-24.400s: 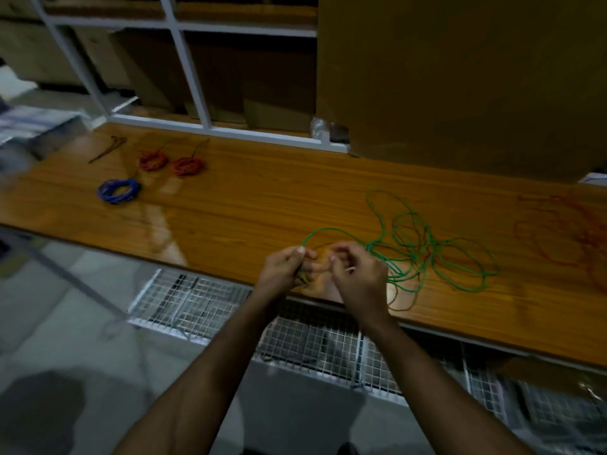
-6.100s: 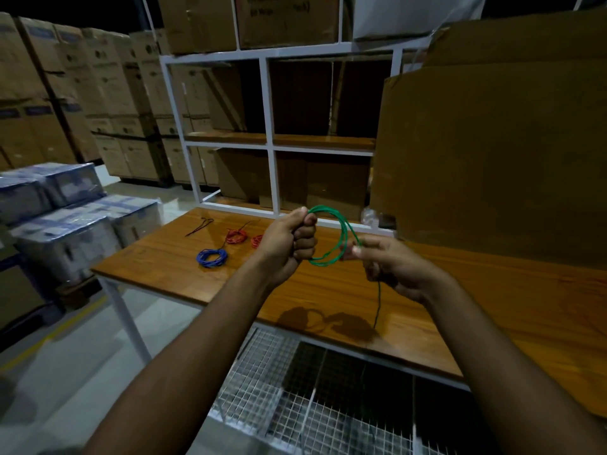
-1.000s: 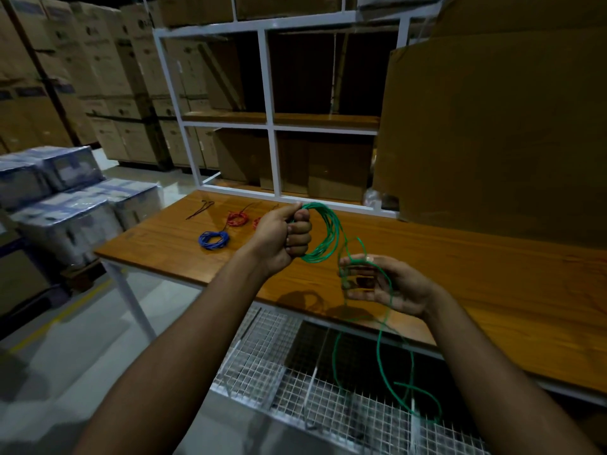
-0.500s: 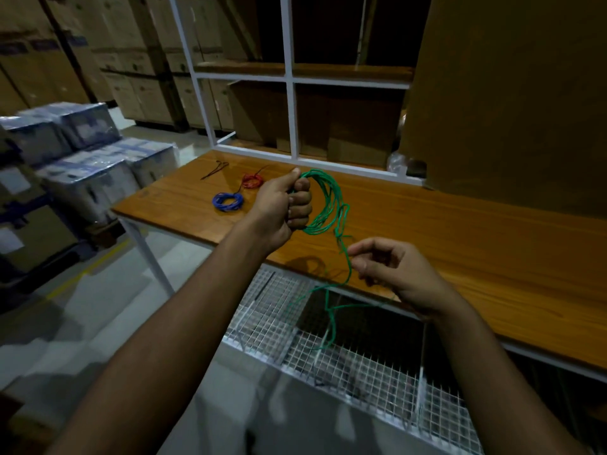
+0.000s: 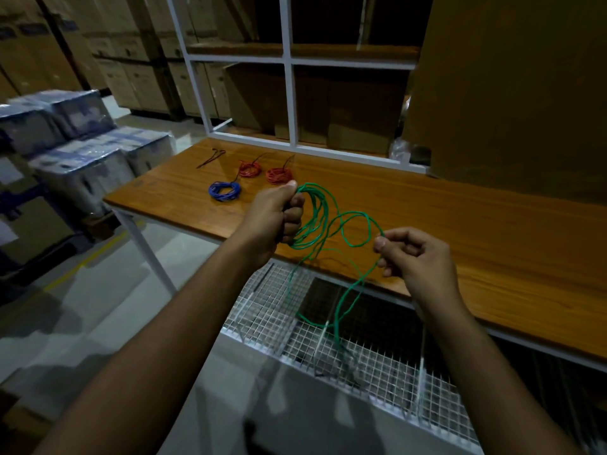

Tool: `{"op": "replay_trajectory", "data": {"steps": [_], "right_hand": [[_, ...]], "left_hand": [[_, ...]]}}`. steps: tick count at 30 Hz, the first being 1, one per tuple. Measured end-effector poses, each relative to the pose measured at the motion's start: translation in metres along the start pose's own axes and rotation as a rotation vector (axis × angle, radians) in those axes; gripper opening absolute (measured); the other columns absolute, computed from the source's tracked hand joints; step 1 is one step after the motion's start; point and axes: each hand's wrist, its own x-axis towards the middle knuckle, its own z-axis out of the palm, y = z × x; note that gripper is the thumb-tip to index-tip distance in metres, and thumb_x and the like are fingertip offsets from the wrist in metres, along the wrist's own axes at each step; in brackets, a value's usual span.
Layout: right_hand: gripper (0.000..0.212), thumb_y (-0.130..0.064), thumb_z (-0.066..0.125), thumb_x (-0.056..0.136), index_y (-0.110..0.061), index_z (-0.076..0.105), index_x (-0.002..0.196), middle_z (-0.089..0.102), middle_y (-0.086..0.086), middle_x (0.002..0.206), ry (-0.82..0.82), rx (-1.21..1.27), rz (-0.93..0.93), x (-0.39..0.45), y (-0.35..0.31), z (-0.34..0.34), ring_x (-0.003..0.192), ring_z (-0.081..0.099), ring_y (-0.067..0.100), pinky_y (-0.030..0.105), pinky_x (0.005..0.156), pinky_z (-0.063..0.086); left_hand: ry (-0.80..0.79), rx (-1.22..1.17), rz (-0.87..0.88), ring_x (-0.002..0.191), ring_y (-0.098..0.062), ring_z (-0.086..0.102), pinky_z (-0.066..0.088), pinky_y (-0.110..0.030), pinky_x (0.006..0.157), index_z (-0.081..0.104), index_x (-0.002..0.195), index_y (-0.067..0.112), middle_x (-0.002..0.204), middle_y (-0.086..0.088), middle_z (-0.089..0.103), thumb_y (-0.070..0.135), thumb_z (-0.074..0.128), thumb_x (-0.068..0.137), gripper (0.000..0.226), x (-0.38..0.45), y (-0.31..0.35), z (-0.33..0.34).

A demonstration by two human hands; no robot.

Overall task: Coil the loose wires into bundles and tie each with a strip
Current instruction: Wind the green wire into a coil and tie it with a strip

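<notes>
My left hand grips several coiled loops of the green wire in its fist, above the front edge of the wooden table. My right hand pinches the wire's free run between thumb and fingers, a loose loop arching between both hands. The wire's tail hangs down over the mesh rack below the table. Tied bundles lie at the table's far left: a blue bundle and two red bundles. Dark tie strips lie beyond them.
A white shelf frame stands along the table's back edge. A large cardboard sheet leans at the back right. Wrapped boxes are stacked on the floor to the left, with cartons behind them.
My right hand has risen and moved right, drawing a new loop of green wire up from the hanging tail. My left hand still grips the coil. The view has tipped further down.
</notes>
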Motion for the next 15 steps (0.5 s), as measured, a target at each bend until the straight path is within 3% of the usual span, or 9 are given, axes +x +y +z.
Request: {"op": "replay_trajectory", "data": {"steps": [9,15], "right_hand": [[0.004,-0.005,0.07,0.088,-0.009,0.07,0.089,0.071,0.006,0.073,0.009,0.023,0.01,0.006,-0.012,-0.018,0.054,0.054,0.012,0.021,0.046,0.045],[0.009,-0.003,0.077,0.08,0.002,0.071,0.084,0.067,0.01,0.064,-0.157,-0.126,0.225,0.007,-0.016,-0.017,0.044,0.052,0.009,0.02,0.038,0.041]], "left_hand": [[0.053,0.304,0.068,0.047,-0.007,0.028,0.019,-0.022,0.046,0.047,0.074,0.021,0.055,0.011,0.039,0.031,0.034,0.107,0.038,-0.01,-0.011,-0.002],[-0.024,0.358,0.087,0.049,-0.008,0.028,0.019,-0.024,0.048,0.046,0.074,0.02,0.058,0.008,0.036,0.03,0.034,0.108,0.037,-0.014,-0.019,0.004]]}}
